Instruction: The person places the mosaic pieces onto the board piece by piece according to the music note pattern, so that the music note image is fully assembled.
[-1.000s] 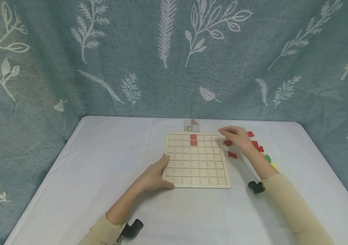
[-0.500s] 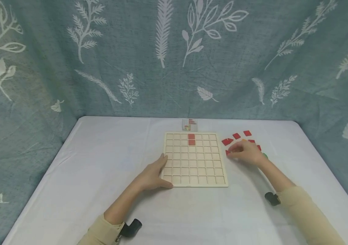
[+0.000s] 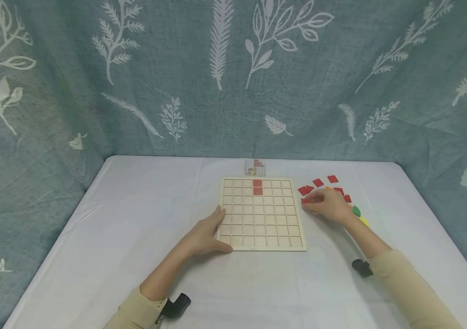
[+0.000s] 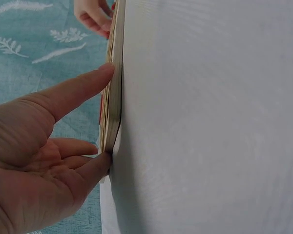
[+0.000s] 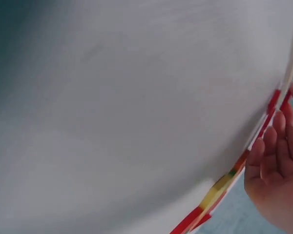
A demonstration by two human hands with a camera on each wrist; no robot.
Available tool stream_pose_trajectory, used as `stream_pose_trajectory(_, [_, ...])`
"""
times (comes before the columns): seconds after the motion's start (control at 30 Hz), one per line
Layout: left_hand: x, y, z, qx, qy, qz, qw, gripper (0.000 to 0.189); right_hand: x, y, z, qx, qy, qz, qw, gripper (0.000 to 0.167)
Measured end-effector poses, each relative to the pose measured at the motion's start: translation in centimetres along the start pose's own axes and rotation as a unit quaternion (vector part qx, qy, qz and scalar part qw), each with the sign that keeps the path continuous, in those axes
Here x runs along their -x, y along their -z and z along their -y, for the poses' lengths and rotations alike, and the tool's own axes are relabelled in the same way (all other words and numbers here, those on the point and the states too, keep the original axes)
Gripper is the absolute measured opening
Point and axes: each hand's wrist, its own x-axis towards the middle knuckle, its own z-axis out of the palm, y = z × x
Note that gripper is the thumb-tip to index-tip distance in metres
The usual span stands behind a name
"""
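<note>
A pale square grid board [image 3: 276,219] lies on the white table. Two red squares [image 3: 257,187] sit one below the other in its top rows. At the near left corner, my left hand [image 3: 203,235] rests with its thumb on the front edge and its fingers against the left side. In the left wrist view, the thumb and fingertips touch the edge of the board [image 4: 116,92]. Just right of the board, my right hand [image 3: 328,205] pinches a small red tile [image 3: 305,200] between thumb and fingers. Its exact shape is partly hidden by the fingertips.
Several red tiles [image 3: 318,183] lie beyond and around the right hand. A green piece [image 3: 356,210] and a yellow piece [image 3: 364,221] lie near the right wrist. A small picture card [image 3: 255,167] stands or lies behind the board. A leafy blue-green curtain [image 3: 200,123] hangs behind the table.
My right hand has come down and nearer from beside the board's far right corner to a red tile, then shifted slightly left with it. My left hand stays at the board's corner.
</note>
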Motion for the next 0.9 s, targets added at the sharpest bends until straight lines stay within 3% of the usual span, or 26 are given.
stream_pose_trajectory(0.2, [0.1,0.0,0.2,0.004,-0.002,-0.001,1.0,0.11,-1.8,-0.9,2.1,-0.116,-0.073,-0.015,0.9904,0.041])
stream_pose_trajectory(0.37, [0.1,-0.1,0.3,0.007,-0.005,-0.003,1.0,0.109,-3.6,-2.3,4.1,-0.177,-0.082,-0.019,0.9806,0.041])
stream_pose_trajectory(0.5, [0.1,-0.1,0.4,0.007,-0.001,-0.005,1.0,0.109,-4.8,-3.4,5.6,-0.156,-0.033,-0.023,0.9869,0.038])
stream_pose_trajectory(0.7, [0.2,-0.1,0.4,0.006,0.004,-0.007,1.0,0.109,-6.3,-4.6,6.6,-0.071,0.061,-0.044,0.9946,0.027])
stream_pose_trajectory(0.9, [0.5,0.1,0.1,0.011,0.006,-0.008,0.9999,0.108,-6.7,-5.1,7.5,-0.062,0.075,-0.043,0.9944,0.024])
